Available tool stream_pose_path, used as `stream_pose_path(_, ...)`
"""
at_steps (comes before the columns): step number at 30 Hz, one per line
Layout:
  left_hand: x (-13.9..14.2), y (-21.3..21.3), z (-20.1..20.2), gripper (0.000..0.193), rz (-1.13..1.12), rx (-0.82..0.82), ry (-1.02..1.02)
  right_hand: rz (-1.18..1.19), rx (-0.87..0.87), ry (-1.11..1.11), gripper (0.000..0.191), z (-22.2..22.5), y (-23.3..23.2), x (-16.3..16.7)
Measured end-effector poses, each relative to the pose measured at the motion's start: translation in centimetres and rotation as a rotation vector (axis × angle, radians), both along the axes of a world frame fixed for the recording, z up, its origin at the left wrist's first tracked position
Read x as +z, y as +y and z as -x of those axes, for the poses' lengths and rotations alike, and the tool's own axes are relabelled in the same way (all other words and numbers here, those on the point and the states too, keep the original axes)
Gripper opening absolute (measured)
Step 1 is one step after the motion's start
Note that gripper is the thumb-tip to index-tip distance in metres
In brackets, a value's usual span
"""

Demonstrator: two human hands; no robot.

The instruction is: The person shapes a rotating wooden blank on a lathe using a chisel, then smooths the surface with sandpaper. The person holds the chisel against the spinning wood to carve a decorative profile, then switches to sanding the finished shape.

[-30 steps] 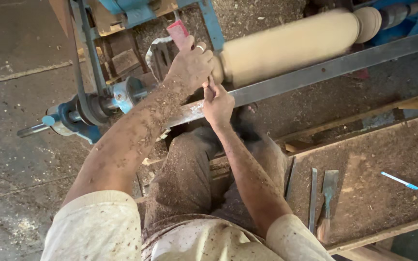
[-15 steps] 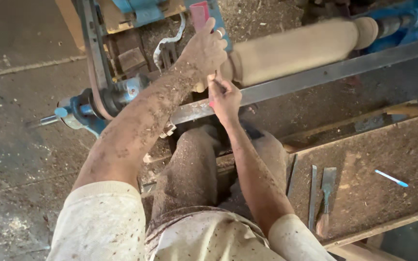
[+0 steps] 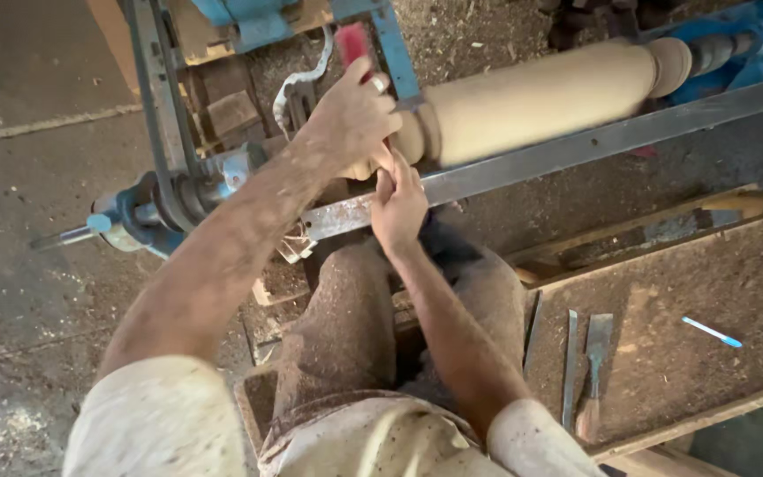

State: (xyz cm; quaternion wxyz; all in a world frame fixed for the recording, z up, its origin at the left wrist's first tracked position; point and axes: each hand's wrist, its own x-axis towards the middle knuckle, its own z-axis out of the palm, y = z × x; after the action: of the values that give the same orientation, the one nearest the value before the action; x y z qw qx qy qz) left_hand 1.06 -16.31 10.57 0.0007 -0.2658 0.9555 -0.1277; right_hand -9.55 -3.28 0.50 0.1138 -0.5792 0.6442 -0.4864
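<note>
- Both hands have crept a little to the right along the lathe since the earlier pictures, and the left hand (image 3: pixel 351 119) now sits right at the end of the wooden cylinder (image 3: pixel 536 93).
- That left hand has its fingers curled shut around a tool with a red handle (image 3: pixel 352 42) (only the red top pokes out above the knuckles).
- Its lower edge touches the pale wood where the cylinder narrows to a neck.
- The right hand (image 3: pixel 399 205) lies just below, on the long grey metal tool rest (image 3: pixel 576 150).
- Its fingers are straight and pressed together, pointing up, with the tips touching the left hand.
- I cannot tell if they pinch anything.
- The wooden cylinder lies sideways on the blue lathe (image 3: pixel 253 18), just behind the metal rest.
- Two chisels (image 3: pixel 586 367) lie side by side on the dusty wooden bench (image 3: pixel 699 274) to the right.
- A thin blue pen (image 3: pixel 711 331) lies well apart from them.
</note>
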Motion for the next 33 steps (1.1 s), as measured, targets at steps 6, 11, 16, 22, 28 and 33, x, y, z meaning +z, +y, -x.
stream_pose_path(6,-0.8,1.6,0.1,0.039,-0.067,0.286,-0.048,0.025,0.063,0.31,0.032,-1.8,1.0,-0.3)
stream_pose_path(11,-3.2,2.2,-1.6,0.03,-0.163,0.307,-0.015,0.064,0.068,0.423,0.045,-1.9,0.8,-1.5)
stream_pose_path(16,-5.8,2.4,-3.3,0.026,-0.135,0.298,0.174,0.113,0.049,0.512,0.061,-1.9,0.8,-2.6)
stream_pose_path(22,-6.7,3.2,-4.7,0.023,-0.105,0.235,0.337,0.068,0.136,0.548,0.069,-1.7,1.1,-2.1)
stream_pose_path(28,-2.5,5.8,-6.4,0.038,-0.05,0.186,0.375,0.081,0.227,0.267,0.04,-0.5,1.5,0.9)
stream_pose_path(33,1.0,9.7,-6.5,0.016,-0.207,0.222,0.172,0.17,0.172,0.21,0.026,2.2,5.7,6.0)
